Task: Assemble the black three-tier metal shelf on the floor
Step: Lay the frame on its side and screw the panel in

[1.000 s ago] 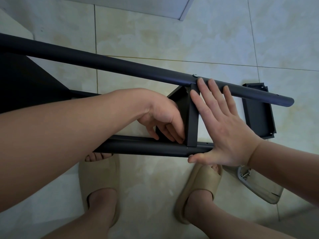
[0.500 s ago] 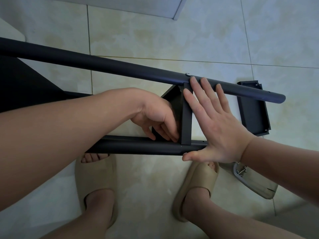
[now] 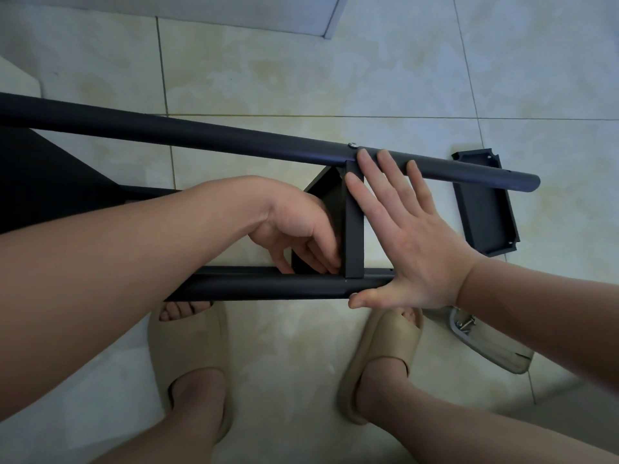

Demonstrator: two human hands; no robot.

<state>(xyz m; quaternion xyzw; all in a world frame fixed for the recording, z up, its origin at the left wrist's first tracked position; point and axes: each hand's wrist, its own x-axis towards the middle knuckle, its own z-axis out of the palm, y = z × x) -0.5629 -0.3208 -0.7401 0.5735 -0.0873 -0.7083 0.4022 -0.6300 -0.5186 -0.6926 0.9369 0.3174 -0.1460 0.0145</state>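
Tiled floor (image 3: 301, 78) is holding the shelf frame (image 3: 201, 135) on its side. Little is changing: right hand (image 3: 412, 242) is staying flat against the tier (image 3: 354, 229), left hand (image 3: 298, 236) is curling behind it, grip unclear; seemingly still aligning.

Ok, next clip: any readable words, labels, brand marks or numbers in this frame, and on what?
None: no text can be read in this frame.
The upper pole, lower pole, shelf tier between them, loose black tray, beige slippers and dish of screws show no label, brand or number.
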